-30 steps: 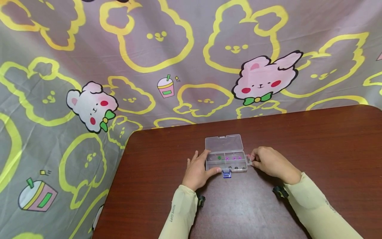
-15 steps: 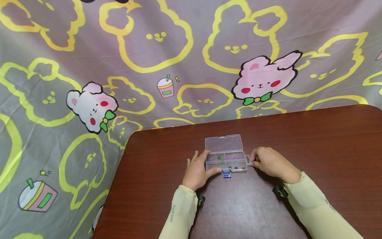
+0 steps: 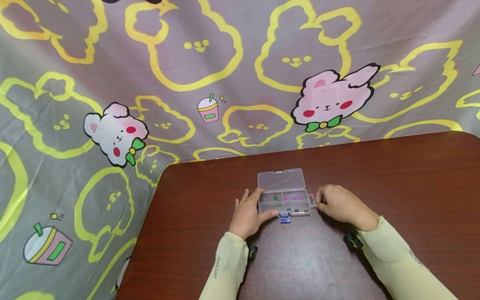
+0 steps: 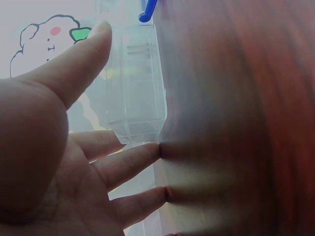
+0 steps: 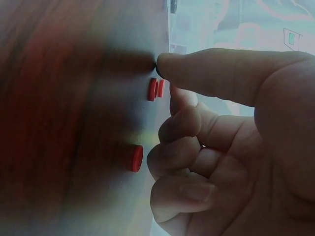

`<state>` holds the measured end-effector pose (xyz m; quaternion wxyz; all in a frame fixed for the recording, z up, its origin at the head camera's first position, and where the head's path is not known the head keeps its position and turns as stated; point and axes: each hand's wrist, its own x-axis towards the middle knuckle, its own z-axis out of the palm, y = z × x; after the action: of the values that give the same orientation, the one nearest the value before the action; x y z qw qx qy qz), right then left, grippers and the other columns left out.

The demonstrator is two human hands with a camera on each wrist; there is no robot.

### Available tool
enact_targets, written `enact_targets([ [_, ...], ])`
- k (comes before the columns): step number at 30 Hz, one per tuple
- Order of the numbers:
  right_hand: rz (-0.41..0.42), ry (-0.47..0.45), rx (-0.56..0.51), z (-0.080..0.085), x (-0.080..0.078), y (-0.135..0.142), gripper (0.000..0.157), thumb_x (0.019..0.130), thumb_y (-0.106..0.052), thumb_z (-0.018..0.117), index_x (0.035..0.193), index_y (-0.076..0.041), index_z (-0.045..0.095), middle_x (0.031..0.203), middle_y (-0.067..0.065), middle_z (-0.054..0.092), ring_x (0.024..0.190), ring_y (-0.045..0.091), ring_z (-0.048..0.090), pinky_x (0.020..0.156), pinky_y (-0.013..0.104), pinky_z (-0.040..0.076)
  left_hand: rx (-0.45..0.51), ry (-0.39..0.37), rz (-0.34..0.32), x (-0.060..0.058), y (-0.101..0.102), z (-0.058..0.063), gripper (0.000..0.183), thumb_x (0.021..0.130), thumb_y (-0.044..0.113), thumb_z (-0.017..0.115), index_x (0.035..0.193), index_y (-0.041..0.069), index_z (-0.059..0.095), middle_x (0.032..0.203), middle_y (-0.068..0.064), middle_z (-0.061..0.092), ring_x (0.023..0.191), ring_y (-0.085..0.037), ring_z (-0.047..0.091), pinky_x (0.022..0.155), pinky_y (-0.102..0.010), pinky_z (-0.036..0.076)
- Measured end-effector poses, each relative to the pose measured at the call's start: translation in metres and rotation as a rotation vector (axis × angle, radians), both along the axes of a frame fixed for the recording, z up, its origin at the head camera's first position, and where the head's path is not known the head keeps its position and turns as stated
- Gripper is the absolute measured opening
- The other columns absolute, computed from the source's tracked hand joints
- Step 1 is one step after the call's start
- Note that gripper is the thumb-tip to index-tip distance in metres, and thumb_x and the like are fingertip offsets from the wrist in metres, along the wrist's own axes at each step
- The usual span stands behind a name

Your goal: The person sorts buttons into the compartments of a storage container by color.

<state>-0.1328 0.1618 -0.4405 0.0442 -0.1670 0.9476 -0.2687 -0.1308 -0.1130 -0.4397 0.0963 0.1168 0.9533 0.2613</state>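
A clear plastic compartment box (image 3: pixel 271 208) lies open on the table, its lid (image 3: pixel 281 180) folded back. Its left end is held by my left hand (image 3: pixel 247 214), thumb along the front wall and index finger at the back corner. Inside sit a green piece (image 3: pixel 275 198), several small purple pieces (image 3: pixel 294 198) and some dark ones (image 3: pixel 297 211). My right hand (image 3: pixel 339 204), fingers curled, is at the box's hang tab (image 3: pixel 312 203). Flat red discs (image 5: pixel 137 158) lie by its fingers in the right wrist view; whether anything is pinched is hidden.
A blue latch (image 3: pixel 285 218) juts from the box's front edge. The reddish-brown table (image 3: pixel 412 187) extends on both sides. Behind it hangs a cartoon-printed cloth (image 3: pixel 258 96). Dark wrist cameras (image 3: pixel 352 241) are strapped over the pale sleeves (image 3: pixel 397 250).
My right hand has shifted very slightly right, its fingertips drawing back a little from the hang tab. The left hand and the box have not moved.
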Motion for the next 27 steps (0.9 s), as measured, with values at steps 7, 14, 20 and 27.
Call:
enact_targets([
  [7, -0.001, -0.015, 0.009, 0.0026, 0.0017, -0.0006, 0.018, 0.084, -0.006, 0.068, 0.072, -0.014, 0.058, 0.066, -0.005, 0.049, 0.062, 0.012, 0.045, 0.059, 0.031, 0.041, 0.003, 0.005, -0.005, -0.0002, -0.0002, 0.0012, 0.077, 0.087, 0.05, 0.075, 0.149, 0.015, 0.047, 0.153, -0.01, 0.047, 0.15, -0.036, 0.024, 0.118, -0.065, 0.014],
  [14, -0.009, -0.038, 0.005, 0.003, 0.001, 0.002, 0.017, 0.087, -0.005, 0.067, 0.075, -0.014, 0.059, 0.066, -0.004, 0.049, 0.062, 0.013, 0.045, 0.06, 0.032, 0.041, -0.002, 0.001, -0.002, -0.0004, -0.0004, -0.0001, 0.077, 0.087, 0.052, 0.074, 0.15, 0.016, 0.047, 0.153, -0.008, 0.047, 0.151, -0.035, 0.023, 0.118, -0.064, 0.014],
  [20, -0.023, -0.04, 0.002, 0.0038, 0.0009, 0.004, 0.017, 0.088, -0.007, 0.07, 0.076, -0.014, 0.059, 0.067, -0.003, 0.05, 0.062, 0.013, 0.046, 0.06, 0.032, 0.041, 0.003, -0.006, -0.001, 0.0, -0.0005, -0.0012, 0.077, 0.087, 0.052, 0.074, 0.15, 0.017, 0.047, 0.154, -0.008, 0.046, 0.151, -0.035, 0.022, 0.119, -0.064, 0.013],
  [27, -0.04, -0.018, 0.011, 0.0049, -0.0003, 0.0067, 0.017, 0.087, -0.008, 0.07, 0.075, -0.014, 0.059, 0.067, -0.003, 0.05, 0.062, 0.013, 0.046, 0.06, 0.032, 0.042, 0.001, -0.005, -0.002, -0.0005, -0.0001, -0.0004, 0.077, 0.087, 0.052, 0.074, 0.15, 0.017, 0.046, 0.154, -0.008, 0.046, 0.151, -0.035, 0.022, 0.119, -0.064, 0.013],
])
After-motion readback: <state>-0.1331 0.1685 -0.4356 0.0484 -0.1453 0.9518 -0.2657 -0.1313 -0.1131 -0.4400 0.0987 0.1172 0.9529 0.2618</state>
